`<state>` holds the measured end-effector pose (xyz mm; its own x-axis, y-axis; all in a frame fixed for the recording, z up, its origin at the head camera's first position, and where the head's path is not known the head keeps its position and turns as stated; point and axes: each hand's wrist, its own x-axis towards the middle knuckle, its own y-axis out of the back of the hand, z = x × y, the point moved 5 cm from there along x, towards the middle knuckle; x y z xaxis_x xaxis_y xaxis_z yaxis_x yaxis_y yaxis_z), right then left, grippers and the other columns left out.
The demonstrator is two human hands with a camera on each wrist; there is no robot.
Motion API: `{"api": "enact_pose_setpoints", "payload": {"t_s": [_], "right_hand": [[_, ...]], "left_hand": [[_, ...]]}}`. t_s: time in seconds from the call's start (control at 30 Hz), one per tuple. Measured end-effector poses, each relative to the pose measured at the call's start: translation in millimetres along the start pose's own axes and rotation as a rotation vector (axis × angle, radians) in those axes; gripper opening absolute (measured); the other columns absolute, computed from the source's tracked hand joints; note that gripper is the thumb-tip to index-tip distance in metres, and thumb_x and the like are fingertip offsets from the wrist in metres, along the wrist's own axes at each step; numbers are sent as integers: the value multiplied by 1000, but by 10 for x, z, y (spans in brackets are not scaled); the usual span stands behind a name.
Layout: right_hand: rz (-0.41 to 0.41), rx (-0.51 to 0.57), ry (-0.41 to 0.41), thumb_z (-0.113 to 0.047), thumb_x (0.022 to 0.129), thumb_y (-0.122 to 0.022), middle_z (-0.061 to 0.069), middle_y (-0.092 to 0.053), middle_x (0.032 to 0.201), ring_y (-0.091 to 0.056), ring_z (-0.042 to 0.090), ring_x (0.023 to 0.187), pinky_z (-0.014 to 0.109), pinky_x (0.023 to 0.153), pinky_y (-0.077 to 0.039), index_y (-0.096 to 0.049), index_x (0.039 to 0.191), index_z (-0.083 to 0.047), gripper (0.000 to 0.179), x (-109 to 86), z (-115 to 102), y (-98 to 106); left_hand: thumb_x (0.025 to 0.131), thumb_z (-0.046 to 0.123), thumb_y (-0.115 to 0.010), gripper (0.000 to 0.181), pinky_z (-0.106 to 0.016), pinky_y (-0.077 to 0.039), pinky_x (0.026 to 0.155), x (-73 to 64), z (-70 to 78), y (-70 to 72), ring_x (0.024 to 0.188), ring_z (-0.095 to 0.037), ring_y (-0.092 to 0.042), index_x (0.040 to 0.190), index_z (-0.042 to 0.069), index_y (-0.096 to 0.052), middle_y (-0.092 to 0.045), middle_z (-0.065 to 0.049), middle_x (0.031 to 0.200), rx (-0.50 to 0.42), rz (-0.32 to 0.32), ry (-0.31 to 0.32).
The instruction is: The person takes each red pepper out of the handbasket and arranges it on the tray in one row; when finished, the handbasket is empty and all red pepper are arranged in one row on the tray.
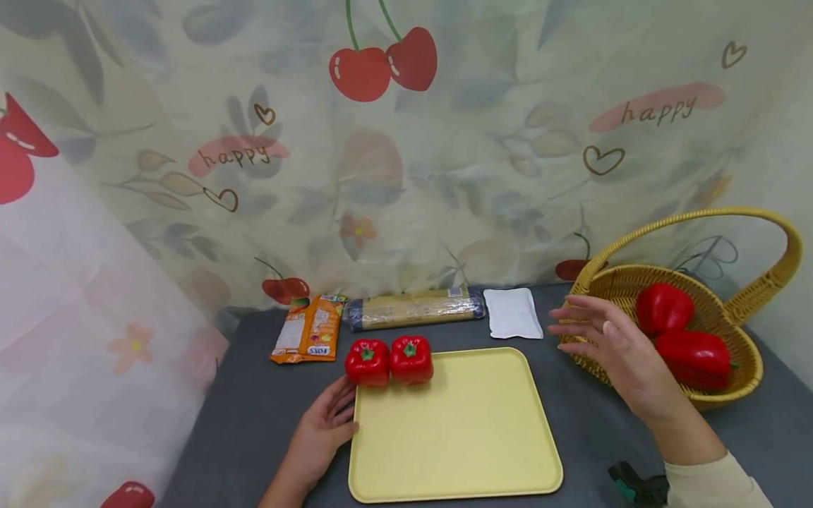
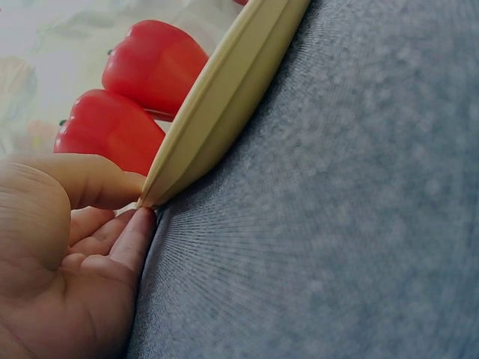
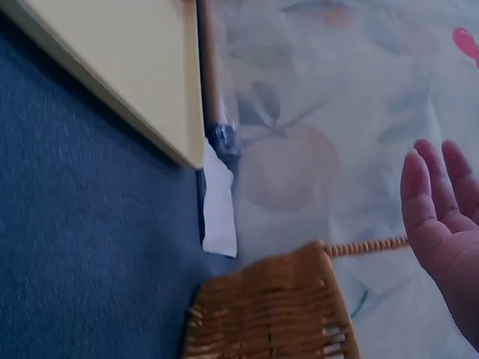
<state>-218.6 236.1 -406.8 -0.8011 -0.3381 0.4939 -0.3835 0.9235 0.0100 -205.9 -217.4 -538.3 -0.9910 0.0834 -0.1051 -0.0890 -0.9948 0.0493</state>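
Note:
My left hand [image 1: 317,439] is at the left edge of a pale yellow tray [image 1: 464,437]. In the left wrist view, its thumb and fingers pinch the tray's rim [image 2: 224,97]. Two red bell peppers stand side by side at the tray's far left corner, the left one [image 1: 367,363] beside the right one [image 1: 411,360]. My right hand [image 1: 625,353] hovers in front of the left side of a yellow wicker basket [image 1: 752,377], fingers extended and holding nothing. Inside that basket lie two more red bell peppers, one behind [image 1: 665,308] and one nearer [image 1: 694,358].
Behind the tray, along the back, lie an orange snack packet [image 1: 314,330], a long plastic-wrapped roll [image 1: 416,309] and a white flat packet [image 1: 513,313]. The basket's tall handle [image 1: 692,215] arches over it. A black object [image 1: 641,487] sits near my right forearm. A patterned curtain hangs behind.

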Motion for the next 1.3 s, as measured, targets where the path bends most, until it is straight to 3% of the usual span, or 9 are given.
{"api": "enact_pose_setpoints", "payload": {"t_s": [0.23, 0.67, 0.83, 1.2, 1.3], "right_hand": [[3, 72, 122, -6, 116, -23, 28, -50, 152, -56, 35, 137, 37, 107, -55, -25, 161, 16, 50, -121, -97, 309], [129, 139, 144, -9, 119, -26, 26, -54, 152, -57, 35, 138, 36, 107, -55, -29, 162, 14, 50, -274, -260, 748], [238, 129, 151, -7, 118, -28, 25, -55, 152, -59, 34, 135, 34, 106, -55, -29, 163, 13, 49, -395, -295, 976], [577, 38, 87, -14, 119, -36, 22, -64, 145, -67, 29, 126, 27, 101, -56, -42, 160, 8, 47, -671, -151, 1410], [607, 17, 72, -17, 118, -39, 18, -66, 144, -67, 26, 125, 24, 99, -56, -46, 159, 5, 47, -731, -103, 1522]], "left_hand": [[92, -18, -70, 81, -37, -50, 112, 21, 9, -40, 152, -40, -43, 165, -5, -37, -43, -25, 165, -7, -2, 0], [91, -20, -69, 82, -39, -51, 111, -9, 40, -43, 151, -42, -43, 165, -7, -36, -43, -27, 164, -11, -2, -13], [91, -20, -69, 82, -37, -51, 111, -17, 19, -25, 150, -42, -44, 165, -6, -37, -43, -27, 164, -2, 8, 7], [91, -19, -69, 80, -38, -50, 112, -31, 8, 0, 151, -41, -44, 164, -7, -37, -44, -27, 164, -5, 5, -22], [91, -19, -68, 80, -37, -50, 112, -27, 16, -1, 151, -41, -44, 164, -7, -37, -44, -26, 164, -7, 5, -30]]}}
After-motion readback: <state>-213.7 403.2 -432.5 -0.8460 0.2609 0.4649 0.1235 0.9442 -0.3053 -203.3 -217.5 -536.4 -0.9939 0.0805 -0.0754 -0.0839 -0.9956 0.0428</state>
